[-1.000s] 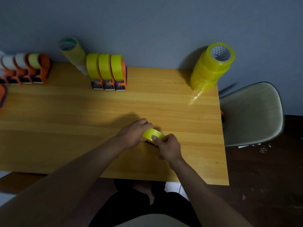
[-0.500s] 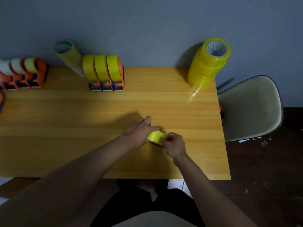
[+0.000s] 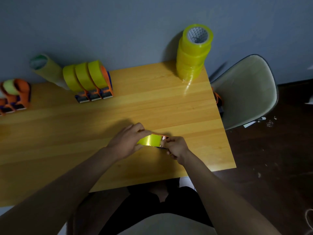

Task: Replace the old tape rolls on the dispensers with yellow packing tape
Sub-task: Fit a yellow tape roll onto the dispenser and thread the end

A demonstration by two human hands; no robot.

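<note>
At the far left of the surface (image 3: 50, 133) I see dispensers with pale old rolls (image 3: 12, 94), and next to them three dispensers already loaded with yellow tape (image 3: 88, 80). Near the front edge my left hand (image 3: 126, 141) grasps the yellow roll (image 3: 149, 140) on a mostly hidden dispenser, and my right hand (image 3: 176, 147) pinches the tape end. I judge this is the threading step; next the end must be pulled carefully over the blade, while the spare yellow stack (image 3: 193, 53) waits at the far right.

hands (image 3: 152, 143) gripping yellow tape roll (image 3: 149, 140), wooden table (image 3: 152, 102)
</note>
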